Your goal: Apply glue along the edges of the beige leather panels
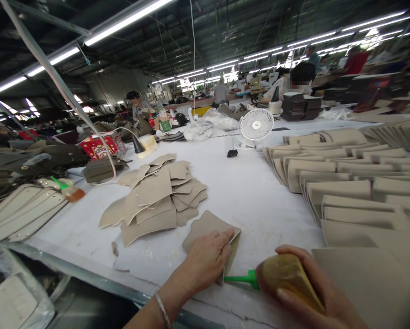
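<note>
Left hand [206, 258] laid over a beige panel [202, 227] near the front edge of the white counter [249, 196]; fingers stretched out flat on its upper face, not wrapped round anything. Silvery bracelet [162, 310] at that wrist. A yellowish-brown strip shows along the panel's right side.

Right hand [304, 278]: fingers curled round a squeeze bottle [283, 277], tipped on its side, amber-brown contents. Green nozzle [242, 278] points left, tip at the panel's near corner; contact cannot be told.

Beyond the left hand, a loose heap of beige pieces [155, 189], overlapping at odd angles. To the right, rows of folded beige panels [338, 187], closely overlapped. Far left, a 2nd green-nozzled bottle [74, 193] leans beside pale strips [29, 210]. Further back: white fan [257, 124], small black object [232, 153] just in front of it, red box [100, 145].
</note>
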Action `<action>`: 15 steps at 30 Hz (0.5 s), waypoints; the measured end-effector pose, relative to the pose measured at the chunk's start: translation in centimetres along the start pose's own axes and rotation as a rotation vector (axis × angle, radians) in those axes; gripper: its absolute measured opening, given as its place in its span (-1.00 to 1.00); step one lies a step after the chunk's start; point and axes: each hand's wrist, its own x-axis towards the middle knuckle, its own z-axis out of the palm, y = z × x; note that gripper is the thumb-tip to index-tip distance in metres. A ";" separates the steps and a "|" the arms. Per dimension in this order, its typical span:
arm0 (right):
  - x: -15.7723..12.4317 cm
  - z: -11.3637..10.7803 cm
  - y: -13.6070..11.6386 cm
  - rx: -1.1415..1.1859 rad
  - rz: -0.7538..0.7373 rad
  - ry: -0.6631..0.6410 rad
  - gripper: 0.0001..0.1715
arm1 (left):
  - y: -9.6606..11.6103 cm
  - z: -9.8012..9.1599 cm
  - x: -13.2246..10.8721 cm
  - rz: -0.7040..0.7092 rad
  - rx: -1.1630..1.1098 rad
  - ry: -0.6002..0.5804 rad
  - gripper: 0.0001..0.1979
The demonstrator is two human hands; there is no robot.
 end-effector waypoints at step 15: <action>-0.7 -0.2 1.1 -0.087 0.021 0.023 -0.41 | 0.2 0.3 -0.2 -0.019 -0.031 0.015 -0.55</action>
